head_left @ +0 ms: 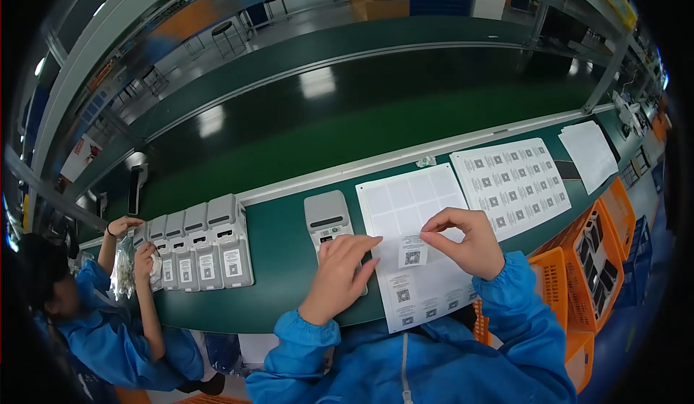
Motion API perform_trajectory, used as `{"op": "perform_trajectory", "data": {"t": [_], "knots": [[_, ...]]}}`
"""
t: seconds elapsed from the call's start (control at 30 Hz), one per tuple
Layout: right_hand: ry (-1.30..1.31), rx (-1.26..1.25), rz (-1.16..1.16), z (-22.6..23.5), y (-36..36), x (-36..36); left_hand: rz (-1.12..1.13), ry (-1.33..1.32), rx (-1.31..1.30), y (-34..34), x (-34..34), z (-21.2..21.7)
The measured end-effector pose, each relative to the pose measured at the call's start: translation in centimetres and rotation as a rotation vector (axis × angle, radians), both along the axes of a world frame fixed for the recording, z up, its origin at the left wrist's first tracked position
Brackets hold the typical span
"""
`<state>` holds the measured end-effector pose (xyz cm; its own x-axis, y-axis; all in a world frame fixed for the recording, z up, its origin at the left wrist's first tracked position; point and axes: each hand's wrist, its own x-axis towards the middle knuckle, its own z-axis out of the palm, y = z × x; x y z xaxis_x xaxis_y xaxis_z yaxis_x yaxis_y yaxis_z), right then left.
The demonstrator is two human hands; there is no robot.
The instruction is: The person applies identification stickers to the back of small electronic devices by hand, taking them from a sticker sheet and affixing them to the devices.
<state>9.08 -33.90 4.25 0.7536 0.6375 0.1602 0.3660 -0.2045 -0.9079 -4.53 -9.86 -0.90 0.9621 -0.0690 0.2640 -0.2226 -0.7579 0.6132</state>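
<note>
The right hand point(468, 243) pinches a square white paper label point(412, 253) above a rectangular white sheet point(442, 277); left of that sheet, the left hand point(337, 275), fingers parted, overlaps a grey plastic device point(327, 210).

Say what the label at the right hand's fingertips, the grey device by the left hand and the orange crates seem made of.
Label: thin, flat, matte white, so paper or possibly film.
Grey device: probably satin moulded plastic, judging by its rounded corners.
Orange crates: likely semi-matte plastic, from the uniform colour and lattice walls.
</note>
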Motion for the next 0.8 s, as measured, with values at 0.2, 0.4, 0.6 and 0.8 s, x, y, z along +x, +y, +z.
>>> {"op": "perform_trajectory", "data": {"t": [0.2, 0.4, 0.6, 0.8], "knots": [[0.004, -0.017, 0.195, -1.5, 6.7, -1.4, 0.214, -0.008, -0.357, 3.5, -3.0, 0.4], [0.074, -0.017, 0.270, -4.6, 10.0, -2.5, 0.275, 0.045, -0.335, 4.6, -4.5, -0.8], [0.134, -0.046, 0.262, -6.1, 10.5, -2.7, 0.285, 0.046, -0.373, 4.8, -4.6, -1.7], [0.175, -0.038, 0.250, -7.2, 10.3, -2.7, 0.276, 0.074, -0.378, 4.9, -4.5, -2.2]]}}
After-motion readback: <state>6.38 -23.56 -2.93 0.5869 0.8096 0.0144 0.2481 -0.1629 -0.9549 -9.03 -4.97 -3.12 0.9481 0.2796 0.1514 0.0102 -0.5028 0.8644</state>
